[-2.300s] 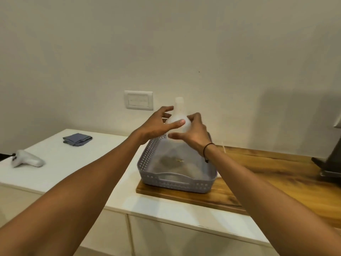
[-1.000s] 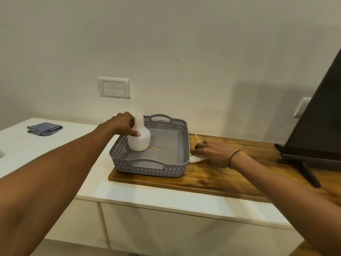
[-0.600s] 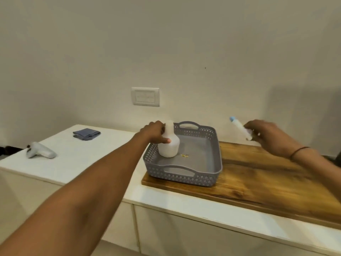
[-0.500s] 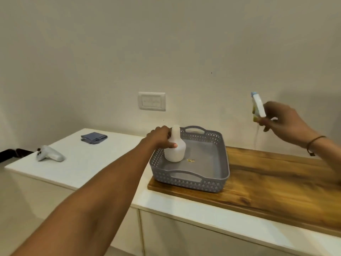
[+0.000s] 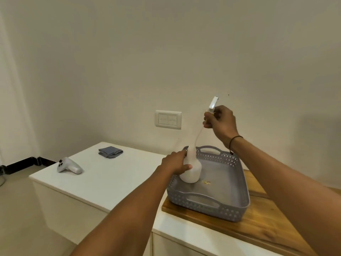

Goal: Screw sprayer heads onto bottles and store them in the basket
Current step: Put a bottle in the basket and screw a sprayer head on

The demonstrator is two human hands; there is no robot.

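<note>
Right hand (image 5: pixel 220 120), gripping the sprayer (image 5: pixel 212 105), has swung over from the right, its tube now entering the bottle (image 5: pixel 191 169) the left hand (image 5: pixel 176 163) grips — screwing comes next.

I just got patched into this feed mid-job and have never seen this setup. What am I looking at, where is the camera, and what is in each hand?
There is no machine here: a person works with two bare hands, and the one camera sits on their head, looking forward and down. The left hand grips a white bottle standing upright in the grey basket. The right hand holds the sprayer head up above the bottle; its thin tube hangs down toward the bottle's neck, so the head is not yet screwed on. The basket sits on a wooden board on a white counter. Further left lie a white handheld controller and a folded grey cloth.
</note>
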